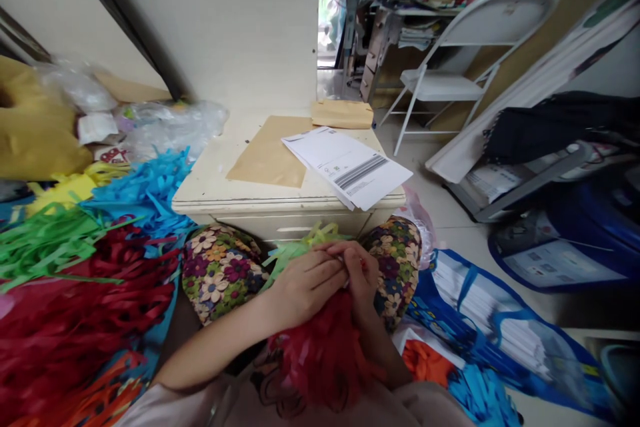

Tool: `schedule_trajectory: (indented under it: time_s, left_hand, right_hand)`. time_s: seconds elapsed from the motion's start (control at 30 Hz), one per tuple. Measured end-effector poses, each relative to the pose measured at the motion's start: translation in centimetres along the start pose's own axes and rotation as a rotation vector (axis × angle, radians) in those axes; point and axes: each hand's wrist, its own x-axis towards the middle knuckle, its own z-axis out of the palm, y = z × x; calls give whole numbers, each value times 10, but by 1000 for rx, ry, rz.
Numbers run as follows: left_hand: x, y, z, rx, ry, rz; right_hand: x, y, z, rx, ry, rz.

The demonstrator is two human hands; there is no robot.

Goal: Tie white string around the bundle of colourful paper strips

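Both my hands meet over my lap, between my knees in flowered trousers. My left hand is curled, its fingers pinching paper strips against my right hand. A bunch of red cut-paper fringe hangs below the hands onto my lap. Light green paper fringe sticks out just beyond the fingers. Which strips each hand grips is partly hidden by the fingers.
A low cream table stands right in front of my knees, with a brown envelope and printed sheets on it. Heaps of green, red and blue paper fringe lie left. Blue bags lie right, a white folding chair behind.
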Motion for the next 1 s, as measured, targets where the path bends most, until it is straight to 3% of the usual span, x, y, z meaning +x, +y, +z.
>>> schedule_trajectory:
  time_s: [0.1,0.17,0.33,0.43,0.57,0.63,0.7,0.9,1.0]
  left_hand:
    - [0,-5,-6,183,1,42]
    - [0,-9,-10,267,-71,72]
    - [1,-15,-18,162,-305,102]
    - [0,-10,-24,-29,-282,-85]
    - [-6,-3,-29,-244,19,-541]
    - [-9,-3,-26,-336,83,-703]
    - [-9,-5,-20,-490,34,-768]
    - [-6,-15,11,-1004,-136,-725]
    - [-7,-17,21,-1119,-189,-717]
  right_hand:
    - [1,-2,2,-169,95,5]
    - [3,-3,3,-266,144,8]
    - [6,2,7,-364,184,-56]
    - [6,11,9,-334,247,-110]
    - [8,22,6,-208,327,-64]
    - [9,24,5,-161,258,-105]
    - [10,22,6,-158,182,-159]
    - [9,7,8,-321,-60,-336]
    - [9,4,2,-353,-192,-382]
